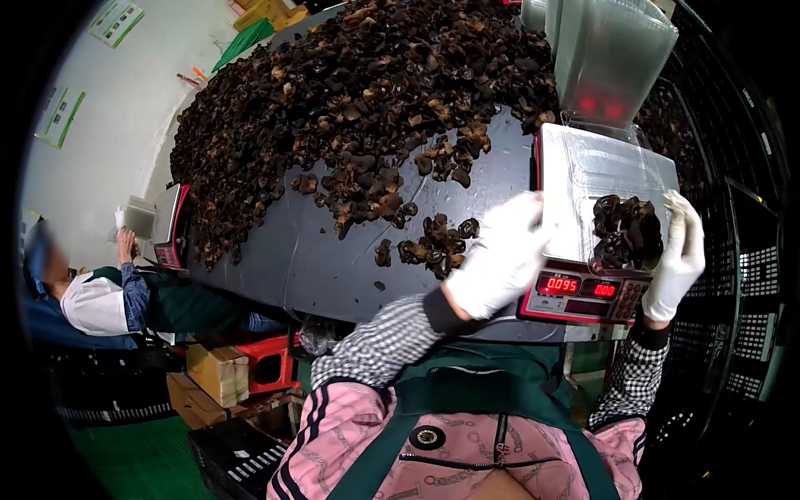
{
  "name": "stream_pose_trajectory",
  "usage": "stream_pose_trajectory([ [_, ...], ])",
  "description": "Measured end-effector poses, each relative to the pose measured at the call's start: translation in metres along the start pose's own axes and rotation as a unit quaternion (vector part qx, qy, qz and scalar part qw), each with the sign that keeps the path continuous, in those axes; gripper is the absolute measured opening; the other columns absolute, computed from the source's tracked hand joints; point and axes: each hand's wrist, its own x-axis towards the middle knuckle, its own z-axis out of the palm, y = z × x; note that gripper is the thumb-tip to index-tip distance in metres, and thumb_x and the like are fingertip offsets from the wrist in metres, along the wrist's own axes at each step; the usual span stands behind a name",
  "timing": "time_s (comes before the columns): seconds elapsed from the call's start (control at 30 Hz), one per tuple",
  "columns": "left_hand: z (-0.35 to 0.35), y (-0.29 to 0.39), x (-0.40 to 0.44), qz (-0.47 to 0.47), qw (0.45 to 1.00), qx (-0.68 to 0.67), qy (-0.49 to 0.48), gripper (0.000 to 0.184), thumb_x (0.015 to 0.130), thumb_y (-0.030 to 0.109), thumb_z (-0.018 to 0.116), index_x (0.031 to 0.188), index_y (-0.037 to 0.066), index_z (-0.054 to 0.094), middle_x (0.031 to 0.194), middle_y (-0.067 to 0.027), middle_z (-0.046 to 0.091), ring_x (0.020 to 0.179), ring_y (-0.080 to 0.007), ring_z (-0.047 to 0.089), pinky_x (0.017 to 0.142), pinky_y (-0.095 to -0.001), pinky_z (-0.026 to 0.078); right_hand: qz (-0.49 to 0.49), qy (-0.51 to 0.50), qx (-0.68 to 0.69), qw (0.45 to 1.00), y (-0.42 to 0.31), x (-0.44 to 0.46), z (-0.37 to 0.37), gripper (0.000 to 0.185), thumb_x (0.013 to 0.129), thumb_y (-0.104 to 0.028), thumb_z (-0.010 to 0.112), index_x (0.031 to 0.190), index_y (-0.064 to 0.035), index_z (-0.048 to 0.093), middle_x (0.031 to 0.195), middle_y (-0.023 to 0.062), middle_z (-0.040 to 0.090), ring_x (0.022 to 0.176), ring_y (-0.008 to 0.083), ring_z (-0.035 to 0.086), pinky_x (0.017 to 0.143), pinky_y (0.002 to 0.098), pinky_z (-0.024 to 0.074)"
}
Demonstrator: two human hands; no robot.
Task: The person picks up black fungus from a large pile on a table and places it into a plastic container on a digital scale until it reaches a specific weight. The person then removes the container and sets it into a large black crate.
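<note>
Beside a pale wall point(137, 92), a dark counter point(321, 271) bears a broad heap point(375, 92) of dark, curled pieces. Towards its right sits a scale point(592, 300) carrying a clear container point(621, 167); the small clump point(627, 229) inside lies between the hands, long axis pointing away from the wearer. The right hand point(679, 254), nearer, curls at its edge; the left hand point(507, 254) is blurred beside the scale. Whether either grips, I cannot tell.

The white-gloved left hand point(504, 257), blurred, is right of the frame's centre; its forearm in black-and-white checked sleeve point(379, 340) slants from lower left. Farther right, the white-gloved right hand point(677, 265) points upward.
</note>
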Motion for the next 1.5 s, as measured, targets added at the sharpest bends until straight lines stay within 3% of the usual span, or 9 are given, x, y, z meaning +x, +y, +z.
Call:
stream_pose_trajectory([
  [0.1, -0.052, -0.041, -0.045, -0.087, 0.989, 0.114, -0.03, 0.045, 0.082, 0.015, 0.075, 0.125, 0.005, 0.064, 0.131, -0.0226, 0.06, 0.123, -0.0421, 0.056, 0.103, -0.0514, 0.047, -0.005, 0.024, 0.108, 0.994, -0.04, -0.032, 0.006, 0.02, 0.106, -0.003, 0.051, 0.115, 0.0059, 0.067, 0.113, 0.0142, 0.071, 0.107, 0.0204, 0.067, 0.097, 0.033, 0.0548],
  [0.23, -0.092, -0.056, -0.096, -0.168, 0.952, 0.192, -0.17, 0.054, 0.09, 0.038, 0.076, 0.133, 0.007, 0.064, 0.142, -0.0201, 0.057, 0.138, -0.041, 0.047, 0.113, -0.0489, 0.036, -0.111, -0.189, 0.122, 0.968, -0.074, -0.079, 0.048, 0.014, 0.093, 0.005, 0.064, 0.106, 0.0001, 0.068, 0.101, 0.0134, 0.072, 0.092, 0.0242, 0.071, 0.083, 0.0348, 0.0565],
  [0.47, -0.108, -0.06, -0.165, -0.203, 0.96, 0.193, -0.003, 0.04, 0.078, 0.015, 0.082, 0.115, 0.008, 0.069, 0.127, -0.0125, 0.062, 0.126, -0.0337, 0.055, 0.107, -0.044, 0.042, -0.158, -0.345, -0.056, 0.923, -0.053, -0.133, 0.15, 0.039, 0.082, 0.001, 0.065, 0.121, -0.0026, 0.064, 0.115, 0.0145, 0.066, 0.106, 0.0324, 0.063, 0.09, 0.0419, 0.0501],
  [0.6, -0.113, -0.045, -0.176, -0.245, 0.95, 0.181, 0.066, 0.039, 0.077, 0.005, 0.081, 0.115, 0.006, 0.07, 0.133, -0.0154, 0.062, 0.127, -0.0344, 0.057, 0.107, -0.0434, 0.046, -0.252, -0.297, -0.215, 0.896, -0.037, -0.135, 0.185, 0.036, 0.084, -0.008, 0.062, 0.119, -0.0056, 0.064, 0.116, 0.0146, 0.063, 0.103, 0.0308, 0.06, 0.087, 0.042, 0.0477],
  [0.8, -0.109, -0.048, -0.158, -0.227, 0.961, 0.157, -0.034, 0.092, 0.066, 0.039, 0.091, 0.148, 0.016, 0.055, 0.155, -0.0235, 0.043, 0.141, -0.0433, 0.042, 0.115, -0.0515, 0.037, -0.224, -0.328, -0.253, 0.882, -0.013, -0.138, 0.201, 0.013, 0.084, -0.012, 0.063, 0.096, -0.0079, 0.066, 0.088, 0.0117, 0.061, 0.091, 0.0315, 0.061, 0.076, 0.0433, 0.0471],
  [1.07, -0.077, -0.062, -0.104, -0.105, 0.952, 0.187, -0.217, 0.093, 0.066, 0.069, 0.079, 0.143, 0.021, 0.057, 0.155, -0.0183, 0.044, 0.146, -0.048, 0.032, 0.118, -0.0647, 0.025, -0.145, -0.249, -0.097, 0.953, -0.026, -0.148, 0.169, 0.014, 0.084, -0.004, 0.068, 0.097, -0.0062, 0.064, 0.087, 0.0124, 0.062, 0.084, 0.0352, 0.064, 0.074, 0.0445, 0.0519],
  [1.23, -0.095, -0.076, -0.106, -0.12, 0.958, 0.138, -0.22, 0.065, 0.075, 0.056, 0.08, 0.123, 0.015, 0.068, 0.133, -0.0085, 0.061, 0.139, -0.0335, 0.043, 0.12, -0.058, 0.021, 0.057, -0.29, 0.082, 0.952, -0.04, -0.155, 0.146, 0.021, 0.091, 0.002, 0.066, 0.111, 0.0, 0.067, 0.101, 0.0164, 0.068, 0.091, 0.0298, 0.069, 0.082, 0.0349, 0.0544],
  [1.37, -0.107, -0.082, -0.133, -0.148, 0.974, 0.147, -0.09, 0.024, 0.08, 0.022, 0.079, 0.101, 0.012, 0.074, 0.13, -0.0112, 0.063, 0.133, -0.0325, 0.05, 0.116, -0.0504, 0.032, -0.01, -0.267, 0.048, 0.962, -0.039, -0.164, 0.146, 0.021, 0.09, 0.002, 0.067, 0.111, -0.0012, 0.066, 0.1, 0.0166, 0.067, 0.092, 0.0317, 0.069, 0.081, 0.0361, 0.0546],
  [1.5, -0.119, -0.068, -0.149, -0.213, 0.969, 0.124, 0.027, 0.026, 0.079, 0.006, 0.077, 0.103, 0.007, 0.072, 0.136, -0.0147, 0.063, 0.132, -0.0334, 0.055, 0.111, -0.0423, 0.044, -0.083, -0.252, -0.047, 0.963, -0.029, -0.167, 0.161, 0.026, 0.089, -0.001, 0.068, 0.114, -0.0059, 0.065, 0.097, 0.0151, 0.064, 0.086, 0.034, 0.066, 0.074, 0.0402, 0.0536],
])
